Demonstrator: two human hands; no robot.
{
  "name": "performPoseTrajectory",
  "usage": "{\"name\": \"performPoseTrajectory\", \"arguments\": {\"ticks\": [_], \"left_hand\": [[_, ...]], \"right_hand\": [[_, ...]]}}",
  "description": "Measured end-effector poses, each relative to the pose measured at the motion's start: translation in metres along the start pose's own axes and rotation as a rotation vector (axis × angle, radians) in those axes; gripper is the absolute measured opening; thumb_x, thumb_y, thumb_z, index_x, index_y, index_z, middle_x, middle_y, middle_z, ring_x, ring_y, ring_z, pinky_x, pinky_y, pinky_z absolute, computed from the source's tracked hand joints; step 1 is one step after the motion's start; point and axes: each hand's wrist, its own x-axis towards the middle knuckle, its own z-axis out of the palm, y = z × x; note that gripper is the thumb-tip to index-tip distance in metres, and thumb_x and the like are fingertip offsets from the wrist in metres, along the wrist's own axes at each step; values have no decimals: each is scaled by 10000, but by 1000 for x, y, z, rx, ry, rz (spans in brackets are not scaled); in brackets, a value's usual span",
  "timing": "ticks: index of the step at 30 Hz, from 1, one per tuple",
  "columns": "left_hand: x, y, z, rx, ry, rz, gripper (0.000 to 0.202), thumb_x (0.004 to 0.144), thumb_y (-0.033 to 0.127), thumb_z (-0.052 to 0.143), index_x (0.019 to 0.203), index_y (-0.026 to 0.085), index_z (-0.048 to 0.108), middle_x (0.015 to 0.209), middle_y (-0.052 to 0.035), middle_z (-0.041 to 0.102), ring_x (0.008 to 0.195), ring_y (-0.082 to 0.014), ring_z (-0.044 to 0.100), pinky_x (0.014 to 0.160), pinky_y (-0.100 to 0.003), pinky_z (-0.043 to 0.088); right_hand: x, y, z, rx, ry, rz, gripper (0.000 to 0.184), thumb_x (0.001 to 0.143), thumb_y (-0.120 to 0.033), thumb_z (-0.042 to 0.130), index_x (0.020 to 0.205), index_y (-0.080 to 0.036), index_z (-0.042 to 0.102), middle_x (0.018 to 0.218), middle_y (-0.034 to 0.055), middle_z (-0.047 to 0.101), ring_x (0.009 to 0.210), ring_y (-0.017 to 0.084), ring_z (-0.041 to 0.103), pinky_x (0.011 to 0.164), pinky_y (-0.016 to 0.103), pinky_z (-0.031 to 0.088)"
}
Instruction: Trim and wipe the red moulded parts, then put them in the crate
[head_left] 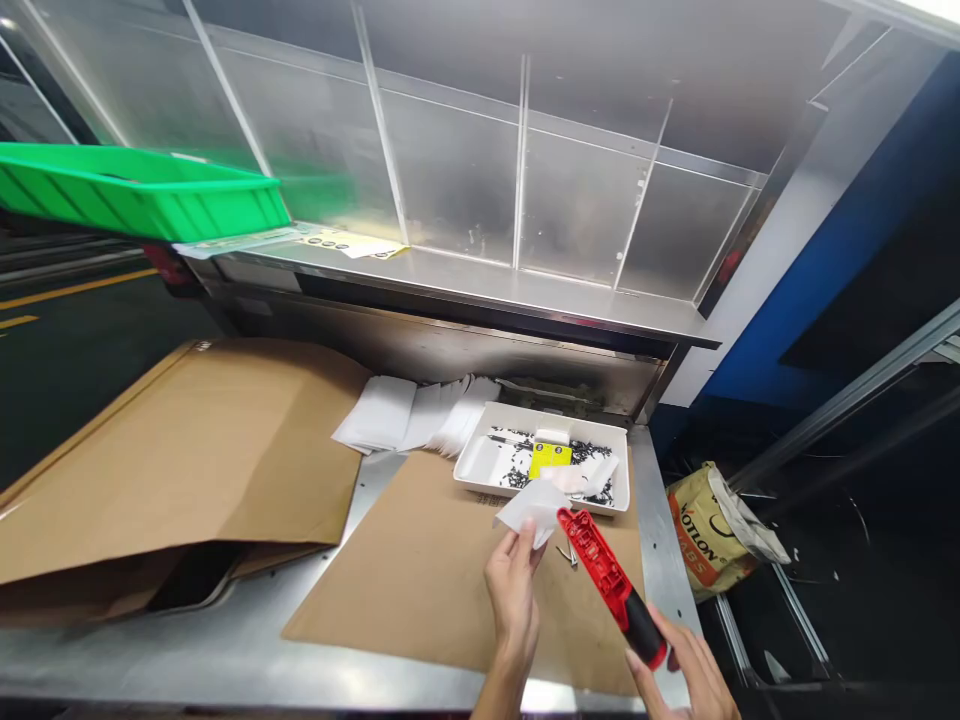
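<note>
A small sheet of white paper (534, 508) is pinched between the thumb and fingers of my left hand (514, 585). My right hand (686, 665) grips the black end of a red and black plastic housing part (600, 570), whose ribbed inner side faces up. The far red end of that part comes close to the paper's right edge; whether they touch I cannot tell. Beneath it, a small metal tool or clip (568, 554) lies on the cardboard sheet (420, 570). Just beyond the paper stands a white tray (469, 462) with many small black pieces, a yellow label (550, 459) and white scraps.
A large cardboard box (195, 440) takes up the bench's left side. Stacked white papers (382, 415) lie behind the cardboard sheet. A green bin (202, 205) sits on the raised metal shelf (487, 290). To the right, off the bench, is a printed sack (712, 530).
</note>
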Motion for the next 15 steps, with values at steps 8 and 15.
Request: {"name": "performPoseTrajectory", "arguments": {"ticks": [8,15], "left_hand": [[-26,-17,18,-3,-51,-67,548,433,488,922,815,125,770,812,-75,763,757,-174,691,696,-233,582],[-46,-21,26,3,-118,-83,535,419,509,919,763,125,774,741,-69,750,718,-179,686,690,-239,575]], "right_hand": [[-5,14,-20,-152,22,-4,362,941,-466,536,1127,-177,649,926,60,747,777,206,672,702,298,473],[-13,22,-27,-103,45,-42,308,942,-430,549,1117,-198,652,865,39,741,690,188,655,635,292,462]]}}
